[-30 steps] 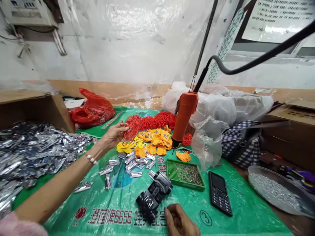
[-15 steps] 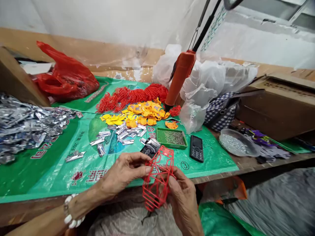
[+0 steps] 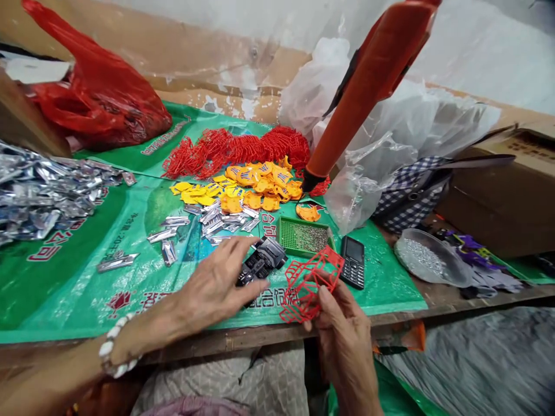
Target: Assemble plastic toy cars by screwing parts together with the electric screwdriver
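Observation:
My right hand point(image 3: 342, 323) pinches a red plastic lattice frame point(image 3: 310, 286) between thumb and fingers, just over the table's front edge. To its left, my left hand point(image 3: 217, 283) has its thumb and fingers round a black plastic toy car chassis point(image 3: 264, 257); the fingers hide its left end. A white bead bracelet point(image 3: 108, 346) circles the left wrist. Behind the hands lie small silver foil-like strips point(image 3: 212, 222) and a green tray point(image 3: 284, 245) of tiny metal screws. A black keypad phone point(image 3: 353, 260) lies just beyond the red frame.
An orange-red electric screwdriver point(image 3: 368, 86) hangs over yellow and orange parts point(image 3: 255, 182). Red lattice frames point(image 3: 243, 150) are heaped behind. Silver pieces point(image 3: 43, 196) and a red bag point(image 3: 99, 104) are left; clear plastic bags point(image 3: 359, 185), a dish point(image 3: 429, 260) and a carton point(image 3: 489, 202) are right.
My left hand has let go of the red frame and moved onto the black chassis. My right hand has carried the frame rightward and up over the table edge. The view has shifted closer.

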Tool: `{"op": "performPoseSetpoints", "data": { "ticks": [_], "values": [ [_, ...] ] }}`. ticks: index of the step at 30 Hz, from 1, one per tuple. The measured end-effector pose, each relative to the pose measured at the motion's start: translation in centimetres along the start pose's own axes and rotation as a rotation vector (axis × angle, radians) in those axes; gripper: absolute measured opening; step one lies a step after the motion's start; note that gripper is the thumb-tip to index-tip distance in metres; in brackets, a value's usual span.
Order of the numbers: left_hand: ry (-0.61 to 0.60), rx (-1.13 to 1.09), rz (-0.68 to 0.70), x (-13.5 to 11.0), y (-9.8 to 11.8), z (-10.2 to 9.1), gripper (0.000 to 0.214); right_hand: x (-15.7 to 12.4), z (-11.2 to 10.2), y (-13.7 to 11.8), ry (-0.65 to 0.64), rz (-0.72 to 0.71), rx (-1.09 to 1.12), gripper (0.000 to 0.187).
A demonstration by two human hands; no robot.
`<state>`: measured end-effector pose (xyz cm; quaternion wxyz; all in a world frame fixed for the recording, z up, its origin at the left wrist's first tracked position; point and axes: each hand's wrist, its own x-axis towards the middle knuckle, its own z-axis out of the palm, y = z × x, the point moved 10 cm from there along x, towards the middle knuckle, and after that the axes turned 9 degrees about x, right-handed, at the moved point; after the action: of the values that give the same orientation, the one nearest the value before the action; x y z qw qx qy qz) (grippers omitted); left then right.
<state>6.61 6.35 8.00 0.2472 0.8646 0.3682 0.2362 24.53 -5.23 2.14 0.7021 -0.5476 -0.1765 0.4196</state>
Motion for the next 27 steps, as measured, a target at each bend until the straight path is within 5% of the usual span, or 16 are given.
{"op": "performPoseSetpoints", "data": {
  "ticks": [5, 10, 15, 20, 27],
  "values": [
    [-0.108, 0.144, 0.127, -1.2, -0.5, 3.9, 0.075, 1.9, -1.0, -1.1, -0.116, 0.035, -0.257, 0.060],
    [-0.214, 0.210, 0.224, 0.0, -1.3, 2.1, 0.077, 3.3, 1.9, -1.4, -0.409, -0.078, -0.740, 0.057],
    [-0.274, 0.211, 0.250, 0.1, -2.6, 0.8, 0.065, 3.2, 1.8, -2.2, -0.282, -0.354, -1.078, 0.058],
    [-0.195, 0.123, 0.309, -0.2, -2.2, 1.2, 0.056, 0.1, 2.6, -3.4, -0.153, -0.672, -1.261, 0.052],
    [-0.065, 0.044, 0.295, -0.5, -2.4, 1.4, 0.059, -0.1, 1.7, -2.2, -0.178, -0.675, -1.265, 0.045]
  ]
}}
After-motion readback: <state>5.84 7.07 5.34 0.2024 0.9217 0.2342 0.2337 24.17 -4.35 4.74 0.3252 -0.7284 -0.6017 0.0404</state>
